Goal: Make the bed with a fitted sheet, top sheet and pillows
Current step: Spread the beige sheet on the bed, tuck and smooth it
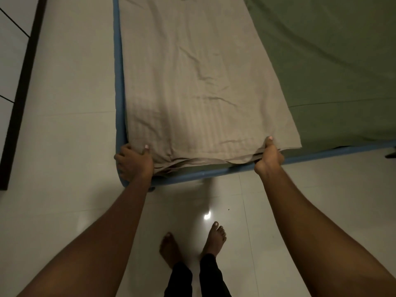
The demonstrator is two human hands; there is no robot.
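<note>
At the far left a dark wooden strip (19,93) ran up the glossy white floor tiles (64,146). To the right of it lay the mattress (117,82), its blue edge showing along the left side and the near end.

The left hand (134,161) gripped the near-left corner of the beige striped sheet (192,82), right at the mattress corner. Its thumb (146,147) lay on top of the cloth and its fingers curled round the bunched layers at the edge. From that grip the sheet stretched away up the left part of the bed, folded into a long panel and lightly creased. Its loose layers sagged over the near edge between the two hands.

The right hand (269,156) pinched the same near edge, close to its right corner, with the thumb (269,141) pressed flat on top. The fingers seemed to be tucked under the cloth, though they were hidden from the camera. Beyond and to the right of this grip the green fitted sheet (332,61) covered the rest of the mattress, and the beige sheet lay on it.

Below the hands two bare feet (214,239) in black trousers (192,279) stood on the tiles, beside a bright reflection (206,215).
</note>
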